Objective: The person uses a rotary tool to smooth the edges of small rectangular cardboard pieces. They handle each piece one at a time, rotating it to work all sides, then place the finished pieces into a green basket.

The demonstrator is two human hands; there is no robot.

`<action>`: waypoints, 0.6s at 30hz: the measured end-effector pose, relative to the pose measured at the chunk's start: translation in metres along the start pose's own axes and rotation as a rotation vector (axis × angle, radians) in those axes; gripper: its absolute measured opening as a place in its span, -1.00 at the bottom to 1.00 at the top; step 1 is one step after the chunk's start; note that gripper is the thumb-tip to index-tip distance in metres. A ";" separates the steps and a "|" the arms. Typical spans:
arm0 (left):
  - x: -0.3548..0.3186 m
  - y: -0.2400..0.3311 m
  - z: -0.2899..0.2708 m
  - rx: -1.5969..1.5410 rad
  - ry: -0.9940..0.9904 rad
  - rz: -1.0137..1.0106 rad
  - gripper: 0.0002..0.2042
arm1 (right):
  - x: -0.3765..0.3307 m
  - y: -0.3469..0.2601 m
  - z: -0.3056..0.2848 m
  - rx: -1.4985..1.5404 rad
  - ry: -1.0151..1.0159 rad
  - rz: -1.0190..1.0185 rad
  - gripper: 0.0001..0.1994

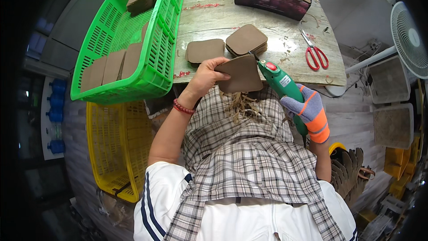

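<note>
My bare left hand (pixel 207 76), with a red bead bracelet at the wrist, pinches a brown square pad (pixel 242 75) with rounded corners by its left edge. In my gloved right hand (pixel 307 109) is a green handheld electric cutter (pixel 285 85) with a red button. Its tip meets the pad's upper right corner or lies just behind it; I cannot tell which. Beyond the held pad, a taller stack of like pads (pixel 246 39) and a lower stack (pixel 205 51) lie on the table. Thin brown trimmings (pixel 240 107) rest on my checked apron below.
A green crate (pixel 154 58) holding pad stacks overhangs the table's left edge. A dark box (pixel 272 2) of pads stands at the back of the worn table (pixel 209 15). Red-handled scissors (pixel 316 57) lie at right, near a white fan (pixel 410 38). A yellow crate (pixel 109 151) sits lower left.
</note>
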State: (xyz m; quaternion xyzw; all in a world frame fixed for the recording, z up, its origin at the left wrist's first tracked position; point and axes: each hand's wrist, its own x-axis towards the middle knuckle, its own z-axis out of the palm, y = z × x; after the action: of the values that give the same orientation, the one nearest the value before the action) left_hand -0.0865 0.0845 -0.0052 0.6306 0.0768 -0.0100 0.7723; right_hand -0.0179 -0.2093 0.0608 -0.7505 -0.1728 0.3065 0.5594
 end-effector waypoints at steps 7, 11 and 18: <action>0.001 0.017 -0.023 0.140 0.130 0.162 -0.67 | 0.002 0.008 0.000 0.098 -0.085 0.039 -0.67; 0.000 0.023 -0.025 0.068 0.156 0.184 -0.72 | 0.001 0.007 0.002 0.094 -0.108 0.057 -0.67; 0.005 0.026 -0.027 0.075 0.137 0.210 -0.77 | 0.001 0.006 0.005 0.042 -0.146 0.094 -0.65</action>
State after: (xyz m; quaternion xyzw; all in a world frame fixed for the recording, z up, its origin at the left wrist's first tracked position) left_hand -0.0813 0.1169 0.0145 0.6628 0.0625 0.1114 0.7378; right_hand -0.0208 -0.2074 0.0539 -0.7215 -0.1712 0.3899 0.5460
